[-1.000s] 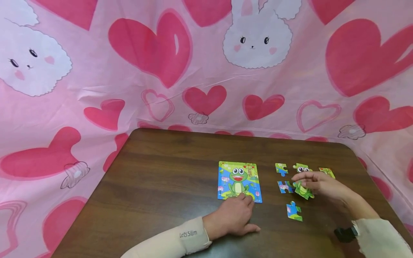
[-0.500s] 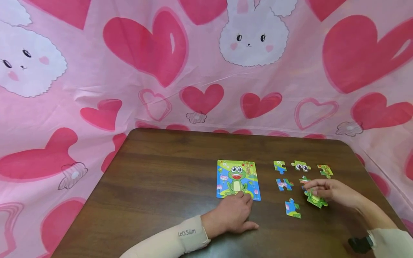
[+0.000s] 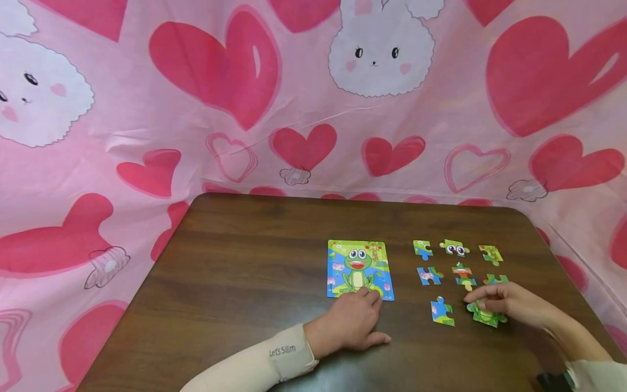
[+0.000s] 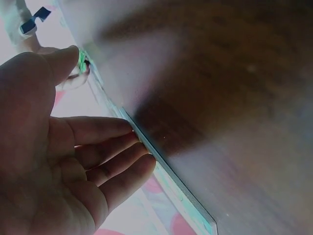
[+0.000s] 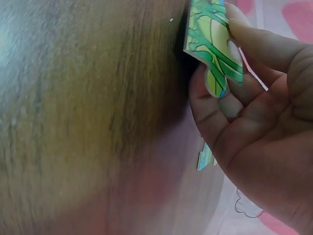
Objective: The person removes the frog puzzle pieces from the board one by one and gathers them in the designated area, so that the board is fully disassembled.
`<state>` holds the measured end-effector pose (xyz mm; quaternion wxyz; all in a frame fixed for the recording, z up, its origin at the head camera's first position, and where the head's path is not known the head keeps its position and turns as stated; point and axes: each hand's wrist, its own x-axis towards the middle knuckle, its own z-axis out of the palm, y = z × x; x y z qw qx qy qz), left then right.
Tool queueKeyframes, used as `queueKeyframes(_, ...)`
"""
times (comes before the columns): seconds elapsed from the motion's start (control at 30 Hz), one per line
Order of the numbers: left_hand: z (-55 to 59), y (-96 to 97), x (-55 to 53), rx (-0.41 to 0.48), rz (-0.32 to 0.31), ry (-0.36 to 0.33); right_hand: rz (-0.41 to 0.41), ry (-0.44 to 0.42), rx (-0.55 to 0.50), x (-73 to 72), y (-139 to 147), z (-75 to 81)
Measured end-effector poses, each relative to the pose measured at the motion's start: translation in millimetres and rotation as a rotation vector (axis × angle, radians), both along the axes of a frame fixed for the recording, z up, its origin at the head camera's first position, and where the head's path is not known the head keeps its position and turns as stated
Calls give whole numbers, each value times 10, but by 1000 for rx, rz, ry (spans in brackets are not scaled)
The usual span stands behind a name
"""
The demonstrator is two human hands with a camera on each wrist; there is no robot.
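Observation:
In the head view my right hand (image 3: pixel 521 306) pinches a green puzzle piece (image 3: pixel 485 316) with the frog's belly and legs on it. The right wrist view shows that piece (image 5: pixel 215 46) tilted between thumb and fingers, close above the wood. My left hand (image 3: pixel 349 322) rests its fingertips on the near edge of a square frog picture board (image 3: pixel 338 251). Its fingers (image 4: pixel 100 131) reach out nearly straight in the left wrist view, touching the board's edge. Behind the held piece lies a middle piece with the frog's mouth (image 3: pixel 462 272); a green-blue piece (image 3: pixel 497 279) is partly covered by the right hand.
A row at the back holds a blue-green corner piece (image 3: pixel 423 249), an eyes piece (image 3: pixel 454 248) and a tree piece (image 3: pixel 491 253). Nearer lie a flower piece (image 3: pixel 429 275) and a blue corner piece (image 3: pixel 442 312). Pink heart-printed cloth (image 3: pixel 303 103) walls the brown table (image 3: pixel 235 283).
My right hand has moved right and toward the near side with the puzzle piece, uncovering the eyes and mouth pieces. The left hand stays on the board. The head view has shifted slightly.

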<state>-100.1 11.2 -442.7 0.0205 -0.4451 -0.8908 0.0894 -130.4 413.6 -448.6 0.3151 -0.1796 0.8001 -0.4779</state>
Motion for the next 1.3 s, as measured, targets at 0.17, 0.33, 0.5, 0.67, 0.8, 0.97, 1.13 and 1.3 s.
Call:
queueKeyframes(0.17,2,-4,-6,-10,2,-15,23,37,10,14,-40,25)
queueKeyframes(0.33,-7,-4,-5,1,2,-15,20,136,114,51,-70,71)
queueKeyframes(0.5,-16,-3,-3,6,-2,-1,38,222,180,85,-76,114)
queueKeyframes(0.67,-12,-5,-5,3,-3,11,64,293,186,104,-83,139)
queueKeyframes(0.8,-5,-6,-2,1,1,6,69,290,187,110,-76,149)
queueKeyframes(0.97,8,-6,-2,1,2,-11,75,275,180,117,-59,162)
queueKeyframes(1.13,9,-13,-1,2,0,-10,75,248,178,114,-54,169)
queueKeyframes(1.3,0,-14,-6,12,-2,-10,44,253,196,120,-62,192)
